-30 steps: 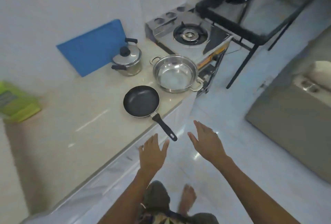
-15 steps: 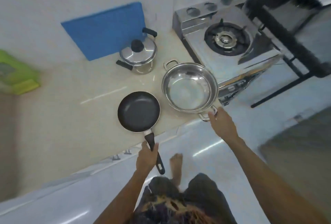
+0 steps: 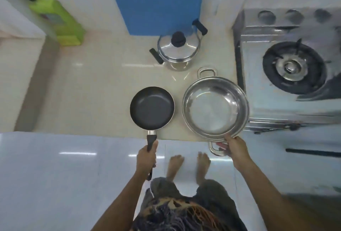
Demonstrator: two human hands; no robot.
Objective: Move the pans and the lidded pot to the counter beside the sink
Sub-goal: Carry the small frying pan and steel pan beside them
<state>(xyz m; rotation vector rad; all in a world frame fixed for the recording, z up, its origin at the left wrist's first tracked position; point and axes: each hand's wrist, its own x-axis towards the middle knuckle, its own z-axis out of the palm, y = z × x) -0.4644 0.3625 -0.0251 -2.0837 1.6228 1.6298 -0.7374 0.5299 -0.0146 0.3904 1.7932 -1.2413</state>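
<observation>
A small black frying pan point(image 3: 152, 108) sits near the counter's front edge, its black handle sticking out over the floor. My left hand point(image 3: 146, 156) is closed around that handle. To its right stands a wide steel pan point(image 3: 215, 109) with two loop handles. My right hand point(image 3: 235, 148) grips its near handle and rim. Behind both pans, a steel lidded pot point(image 3: 178, 49) with a black knob and black side handles stands near the wall, untouched.
The beige counter point(image 3: 88, 92) stretches left toward a green box point(image 3: 62, 22) by the wall. A blue board point(image 3: 158, 9) leans on the wall behind the pot. A steel gas stove point(image 3: 293, 68) borders the counter on the right. My bare feet stand on the tiled floor below.
My hands rose from the free air below the counter; the left closed on the frying pan's handle and the right on the steel pan's near handle. My view swung to look straight down.
</observation>
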